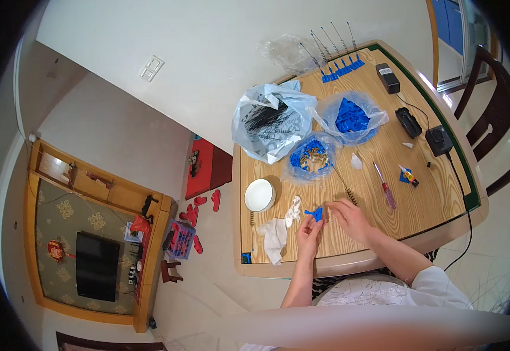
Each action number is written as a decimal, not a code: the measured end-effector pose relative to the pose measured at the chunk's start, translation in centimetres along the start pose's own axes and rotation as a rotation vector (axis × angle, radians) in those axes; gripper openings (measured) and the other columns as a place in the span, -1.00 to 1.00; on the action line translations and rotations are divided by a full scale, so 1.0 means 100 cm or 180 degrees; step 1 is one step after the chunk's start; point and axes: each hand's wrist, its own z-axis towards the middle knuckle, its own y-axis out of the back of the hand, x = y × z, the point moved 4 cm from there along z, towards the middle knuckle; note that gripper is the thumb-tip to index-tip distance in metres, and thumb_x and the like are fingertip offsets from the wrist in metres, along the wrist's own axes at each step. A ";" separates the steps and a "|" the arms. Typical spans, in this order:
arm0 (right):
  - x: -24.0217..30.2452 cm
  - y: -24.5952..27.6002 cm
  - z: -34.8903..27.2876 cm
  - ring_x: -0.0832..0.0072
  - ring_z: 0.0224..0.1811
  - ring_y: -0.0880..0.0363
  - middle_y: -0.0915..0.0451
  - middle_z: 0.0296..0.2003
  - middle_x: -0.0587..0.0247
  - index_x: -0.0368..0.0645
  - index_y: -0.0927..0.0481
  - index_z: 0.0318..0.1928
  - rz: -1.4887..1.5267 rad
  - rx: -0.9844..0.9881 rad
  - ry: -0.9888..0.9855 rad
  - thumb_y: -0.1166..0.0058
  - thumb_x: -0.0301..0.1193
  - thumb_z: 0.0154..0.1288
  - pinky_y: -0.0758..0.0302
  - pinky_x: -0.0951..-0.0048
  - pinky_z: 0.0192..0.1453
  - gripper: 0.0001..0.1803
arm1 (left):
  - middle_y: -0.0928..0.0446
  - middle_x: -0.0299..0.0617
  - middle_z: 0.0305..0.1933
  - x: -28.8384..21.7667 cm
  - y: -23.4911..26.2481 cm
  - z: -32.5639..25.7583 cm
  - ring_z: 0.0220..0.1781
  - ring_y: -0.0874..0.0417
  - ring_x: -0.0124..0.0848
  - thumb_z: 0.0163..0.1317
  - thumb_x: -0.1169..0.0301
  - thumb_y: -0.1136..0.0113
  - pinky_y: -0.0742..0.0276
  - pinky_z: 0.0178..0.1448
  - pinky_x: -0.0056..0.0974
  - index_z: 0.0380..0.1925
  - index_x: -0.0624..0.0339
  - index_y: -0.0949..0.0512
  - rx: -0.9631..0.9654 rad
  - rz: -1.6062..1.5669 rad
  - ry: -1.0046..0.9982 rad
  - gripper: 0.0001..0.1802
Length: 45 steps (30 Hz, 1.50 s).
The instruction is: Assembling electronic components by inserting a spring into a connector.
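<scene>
My left hand (309,235) pinches a small blue plastic piece (314,213) above the near part of the wooden table. Close beside it on the right, my right hand (351,222) has its fingers bent and drawn together; whatever lies between the fingertips is too small to make out. A thin rod with a dark coil spring (349,194) lies just beyond the right hand's fingers. Left of the blue piece are a crumpled white tissue (293,212) and a white cloth (274,240).
Beyond my hands stand bags of blue and brass-coloured parts (312,158), blue pieces (351,116) and black spring rods (267,120). A white bowl (259,195) is at left; a screwdriver (386,190), glue tube (408,175) and corded black device (438,140) at right. Spring rods stand in blue bases (343,70) behind.
</scene>
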 end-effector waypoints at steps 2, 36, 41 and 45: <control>0.003 0.003 0.001 0.16 -0.23 -0.58 -0.54 -0.25 0.03 -0.25 -0.42 0.07 0.0059 -0.0139 0.0182 -0.02 -0.58 0.23 -0.55 0.33 -0.13 -0.63 | -0.58 -0.09 -0.07 0.003 0.003 0.001 -0.05 -0.62 -0.35 0.22 0.65 -0.13 -0.54 0.07 -0.32 0.02 0.34 -0.41 0.0053 -0.0043 -0.0019 -0.66; -0.002 -0.005 0.001 0.37 -0.41 -0.60 -0.58 -0.41 0.13 -0.26 -0.63 -0.27 0.0295 0.0229 -0.0115 -0.22 -0.55 0.10 -0.53 0.44 -0.32 -0.85 | -0.51 -0.26 -0.11 0.007 -0.002 -0.007 -0.16 -0.53 -0.54 0.08 0.67 -0.29 -0.48 -0.06 -0.46 0.09 0.29 -0.46 -0.0219 0.1152 -0.0868 -0.50; -0.015 -0.011 -0.002 0.54 -0.34 -0.60 -0.61 -0.42 0.23 -0.27 -0.60 -0.22 0.0802 0.0331 -0.0597 -0.22 -0.60 0.13 -0.55 0.54 -0.26 -0.83 | -0.52 -0.24 -0.08 0.003 -0.005 -0.008 -0.13 -0.53 -0.52 0.07 0.67 -0.29 -0.48 -0.03 -0.44 0.09 0.30 -0.45 -0.0109 0.1215 -0.1127 -0.48; -0.021 -0.011 -0.001 0.56 -0.24 -0.59 -0.60 -0.32 0.25 -0.27 -0.54 -0.09 0.1064 0.0143 -0.0804 -0.22 -0.61 0.13 -0.54 0.51 -0.17 -0.70 | -0.52 -0.14 0.02 -0.001 -0.011 -0.009 -0.05 -0.55 -0.46 0.06 0.68 -0.30 -0.45 0.05 -0.40 0.09 0.33 -0.45 0.0157 0.1336 -0.1324 -0.47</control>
